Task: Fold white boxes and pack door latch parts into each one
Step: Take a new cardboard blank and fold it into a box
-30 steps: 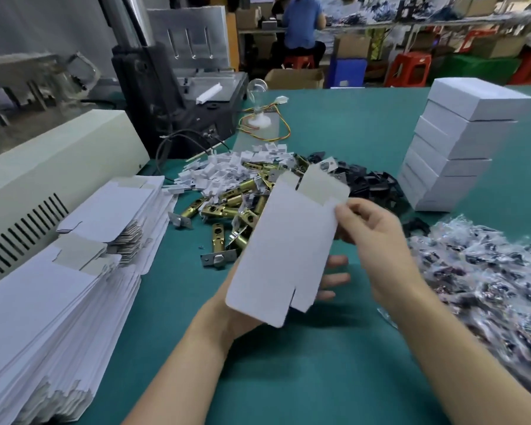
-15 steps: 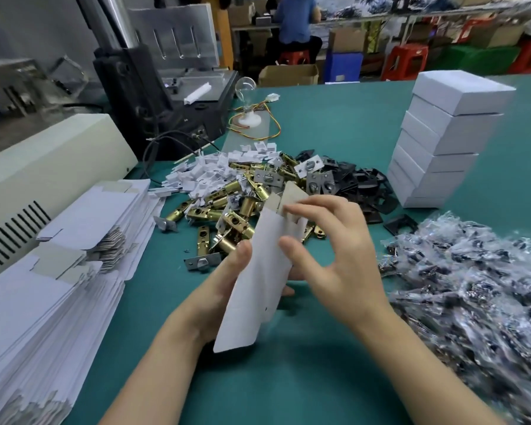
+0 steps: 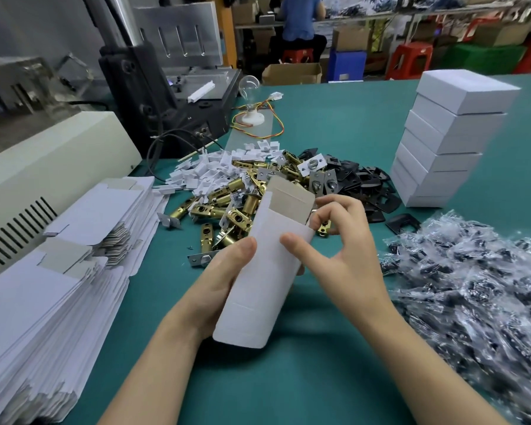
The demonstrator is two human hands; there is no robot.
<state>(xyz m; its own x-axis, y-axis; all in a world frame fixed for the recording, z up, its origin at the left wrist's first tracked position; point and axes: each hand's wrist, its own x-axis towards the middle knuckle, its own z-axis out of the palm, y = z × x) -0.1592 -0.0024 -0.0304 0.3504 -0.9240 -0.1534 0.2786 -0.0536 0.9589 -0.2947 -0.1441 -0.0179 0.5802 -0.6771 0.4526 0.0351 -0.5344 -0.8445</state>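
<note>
Our green bench (image 3: 334,139) at the packing line: flat white box blanks (image 3: 52,302) stacked left, brass latches (image 3: 227,207) heaped centre among small white pieces (image 3: 209,173) and black plates (image 3: 365,182), folded white boxes (image 3: 442,148) stacked right, bagged parts (image 3: 472,302) nearer us.

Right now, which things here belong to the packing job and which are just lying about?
Job: held box, flat box stack, brass latches, black plates, bagged parts, finished boxes.
Lying about: light bulb, beige machine, black machine.

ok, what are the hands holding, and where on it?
One half-formed white box: left hand grips its left edge mid-length, thumb on the front; right hand pinches the right edge near the top.
</note>
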